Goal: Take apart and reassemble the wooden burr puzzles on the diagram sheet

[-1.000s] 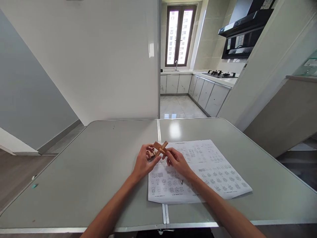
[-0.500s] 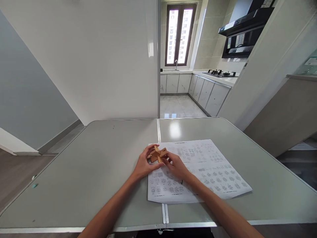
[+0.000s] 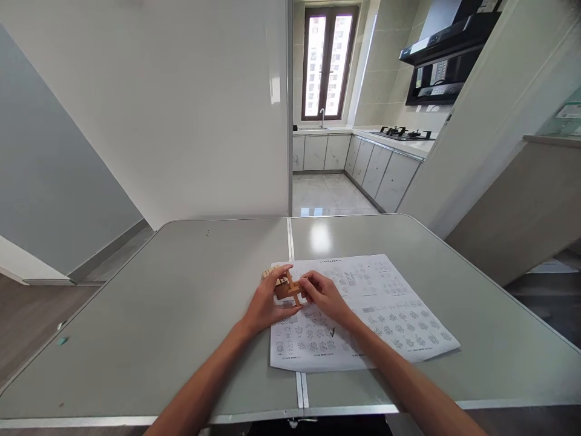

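Note:
Several orange-brown wooden puzzle pieces [image 3: 293, 290], crossed through one another, are held above the left part of a printed sheet [image 3: 363, 315]. My left hand [image 3: 265, 309] is closed round their left side, thumb below and fingers above. From the right, the fingertips of my right hand [image 3: 323, 297] pinch the right end of the same pieces. The fingers partly hide how the pieces fit together. A paler wooden piece [image 3: 267, 274] shows just behind my left fingers; whether it lies on the table or is held, I cannot tell.
The sheet, covered in small line diagrams, lies across the seam [image 3: 291, 239] of a grey-green table [image 3: 181, 303] with a metal edge. Beyond the table stands a white wall panel [image 3: 218, 121], with a kitchen counter [image 3: 336, 131] to its right.
The wooden pieces have turned in my hands, and a crosswise bar now stands more clearly between my left thumb and fingers. My right fingers have curled in closer around the right end.

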Motion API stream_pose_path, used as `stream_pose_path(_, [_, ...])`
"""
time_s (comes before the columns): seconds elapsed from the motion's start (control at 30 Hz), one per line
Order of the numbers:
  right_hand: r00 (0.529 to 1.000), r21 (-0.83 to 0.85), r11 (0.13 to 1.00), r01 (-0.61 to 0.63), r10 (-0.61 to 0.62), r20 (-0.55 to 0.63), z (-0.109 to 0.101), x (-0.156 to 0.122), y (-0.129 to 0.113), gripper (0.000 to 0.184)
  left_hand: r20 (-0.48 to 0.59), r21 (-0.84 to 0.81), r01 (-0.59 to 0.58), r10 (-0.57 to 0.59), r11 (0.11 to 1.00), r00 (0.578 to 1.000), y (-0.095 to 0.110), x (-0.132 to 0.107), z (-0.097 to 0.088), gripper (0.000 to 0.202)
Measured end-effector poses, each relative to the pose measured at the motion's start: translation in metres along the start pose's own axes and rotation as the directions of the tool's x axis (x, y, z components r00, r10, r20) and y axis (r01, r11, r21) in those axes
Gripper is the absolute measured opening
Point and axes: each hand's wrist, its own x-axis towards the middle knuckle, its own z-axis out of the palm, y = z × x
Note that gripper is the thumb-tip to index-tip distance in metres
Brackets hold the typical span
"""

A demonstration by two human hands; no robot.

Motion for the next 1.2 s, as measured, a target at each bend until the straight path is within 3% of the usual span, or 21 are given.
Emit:
stream_pose_path(0.23, [0.997,-0.075,0.996,0.053,-0.057,-0.052,0.001,-0.001,0.001,0.035,-0.045,0.049,-0.034,0.037,0.998,0.998,0.004,0.003,-0.001,0.084])
stream_pose_path(0.63, [0.999,0.122,0.992,-0.043,0.039,0.036,0.000,-0.002,0.000,0.036,-0.044,-0.105,0.081,-0.086,0.991,0.995,0.009,0.004,-0.004,0.079])
stream_pose_path(0.87, [0.997,0.137,0.988,-0.065,0.061,0.037,-0.001,-0.004,0.005,0.037,0.011,-0.119,0.090,-0.089,0.989,0.996,0.006,0.003,-0.005,0.084])
stream_pose_path(1.2, [0.996,0.207,0.975,-0.082,0.087,-0.014,0.004,-0.002,0.006,0.035,-0.021,-0.126,0.064,-0.067,0.990,0.998,0.001,0.002,0.000,0.086])
